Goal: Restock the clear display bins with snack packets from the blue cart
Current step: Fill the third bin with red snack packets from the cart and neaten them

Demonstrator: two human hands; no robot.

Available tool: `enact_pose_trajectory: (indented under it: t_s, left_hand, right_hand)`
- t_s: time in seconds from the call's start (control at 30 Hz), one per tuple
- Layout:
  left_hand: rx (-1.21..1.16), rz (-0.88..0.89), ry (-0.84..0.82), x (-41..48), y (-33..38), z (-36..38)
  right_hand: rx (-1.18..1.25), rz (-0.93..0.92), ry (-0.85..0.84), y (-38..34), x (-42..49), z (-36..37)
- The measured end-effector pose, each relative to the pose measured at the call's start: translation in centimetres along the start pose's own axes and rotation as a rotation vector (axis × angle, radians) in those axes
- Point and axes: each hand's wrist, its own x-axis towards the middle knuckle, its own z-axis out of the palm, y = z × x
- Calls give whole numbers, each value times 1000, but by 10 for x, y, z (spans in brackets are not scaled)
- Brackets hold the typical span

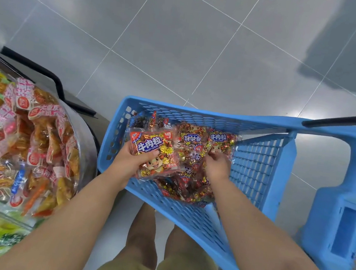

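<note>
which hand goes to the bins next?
Left, probably. The left hand already grips a beef cubes packet and sits on the side nearest the clear bins. The right hand is down among the packets in the blue cart, farther away.

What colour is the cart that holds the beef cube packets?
The cart is light blue; the head view shows it best.

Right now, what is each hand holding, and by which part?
Left hand grips a beef-cube packet by its left edge; right hand touches the packet pile, grip unclear.
</note>
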Motion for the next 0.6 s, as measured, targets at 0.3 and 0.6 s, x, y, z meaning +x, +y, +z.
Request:
enact_pose_trajectory:
  t_s: [0.3, 0.6]
  left_hand:
    - [-74, -82, 63, 14, -28, -2]
    - [-50, -63, -2, 13, -35, -2]
  right_hand:
    - [-77, 84, -102, 47, 36, -1]
    - [-49, 84, -150, 50, 39, 8]
